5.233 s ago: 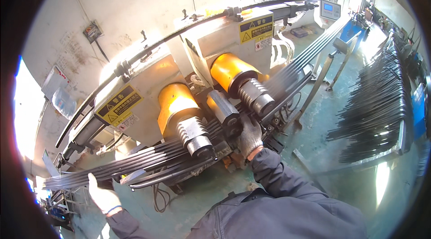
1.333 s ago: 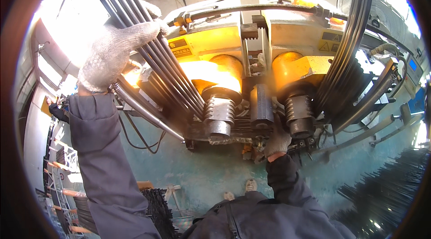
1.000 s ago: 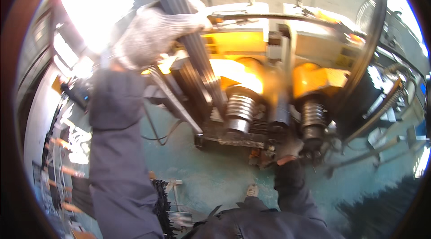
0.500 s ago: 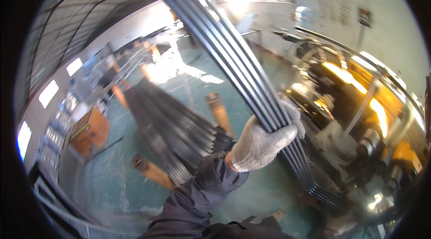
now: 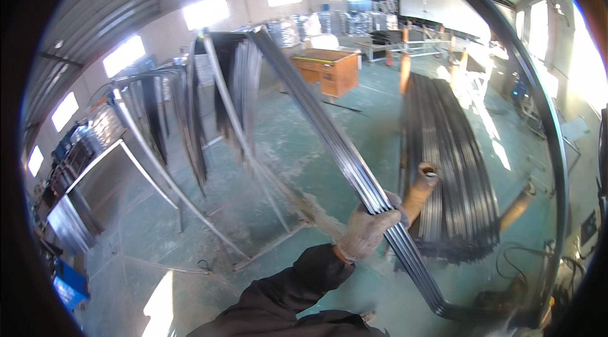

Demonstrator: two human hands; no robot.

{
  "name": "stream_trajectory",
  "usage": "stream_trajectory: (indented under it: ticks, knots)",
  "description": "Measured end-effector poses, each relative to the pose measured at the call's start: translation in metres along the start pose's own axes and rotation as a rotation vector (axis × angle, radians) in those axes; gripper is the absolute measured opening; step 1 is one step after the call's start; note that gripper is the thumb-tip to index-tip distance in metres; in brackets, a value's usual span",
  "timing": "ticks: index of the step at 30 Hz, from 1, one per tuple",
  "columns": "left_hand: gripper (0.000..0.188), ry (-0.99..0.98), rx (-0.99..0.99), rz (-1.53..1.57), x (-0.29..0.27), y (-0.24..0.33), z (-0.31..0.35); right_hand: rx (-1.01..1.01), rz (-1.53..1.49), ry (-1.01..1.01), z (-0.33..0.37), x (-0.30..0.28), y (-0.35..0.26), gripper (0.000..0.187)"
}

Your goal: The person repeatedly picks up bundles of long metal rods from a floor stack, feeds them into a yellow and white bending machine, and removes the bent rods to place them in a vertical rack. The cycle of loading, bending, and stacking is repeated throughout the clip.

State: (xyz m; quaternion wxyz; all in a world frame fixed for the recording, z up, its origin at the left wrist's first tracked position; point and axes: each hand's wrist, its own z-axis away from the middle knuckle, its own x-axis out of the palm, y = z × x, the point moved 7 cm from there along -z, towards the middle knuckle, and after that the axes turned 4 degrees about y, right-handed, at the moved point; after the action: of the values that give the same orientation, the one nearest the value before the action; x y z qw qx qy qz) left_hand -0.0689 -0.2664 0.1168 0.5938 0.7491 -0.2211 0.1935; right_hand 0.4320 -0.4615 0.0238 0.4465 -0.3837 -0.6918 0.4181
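My left hand (image 5: pixel 369 230), in a light knitted glove and dark sleeve, is closed around a bundle of dark metal tubes (image 5: pixel 339 141). The tubes lie side by side and slant from the upper left down to the lower right. Near the bottom they bend sharply and run right, and a long curved tube length (image 5: pixel 556 128) rises along the right side and arches over the top. The bottom right of the bundle is dark and blurred. My right hand does not show.
Right of the bundle, a broad stack of dark tubes (image 5: pixel 446 166) lies between upright brown posts (image 5: pixel 420 193). To the left, bent tubes hang on a metal rack (image 5: pixel 161 166). An orange-brown desk (image 5: pixel 332 74) stands farther back. Cables (image 5: pixel 525 261) lie at lower right.
My view has swung left, away from the yellow machine, toward the rack and desk. My left hand still grips the tubes. The glove seen at lower right earlier is out of sight.
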Motion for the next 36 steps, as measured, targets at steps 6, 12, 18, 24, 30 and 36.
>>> stream_trajectory:
  ticks: [6, 12, 18, 24, 30, 36]
  knots:
    - [0.027, 0.351, 0.103, -0.063, -0.156, 0.134, 0.029, -0.081, 0.114, -0.326, 0.13, 0.157, -0.036, 0.032]
    - [0.023, 0.532, 0.247, -0.002, -0.292, 0.24, 0.015, -0.066, 0.104, -0.519, 0.236, 0.329, -0.068, 0.026]
    - [0.016, 0.626, 0.38, 0.072, -0.436, 0.37, -0.021, -0.204, -0.227, -0.657, 0.4, 0.529, -0.18, 0.026]
    - [0.003, 0.642, 0.593, 0.382, -0.568, 0.477, -0.039, -0.585, -0.257, -1.008, 0.598, 0.719, -0.394, 0.018]
    - [0.013, 0.643, 0.629, 0.495, -0.631, 0.513, -0.027, -1.103, -0.236, -1.322, 0.859, 0.775, -0.482, 0.029]
    - [0.019, 0.666, 0.687, 0.459, -0.707, 0.531, 0.016, -1.401, -0.358, -1.486, 1.069, 0.717, -0.467, 0.059]
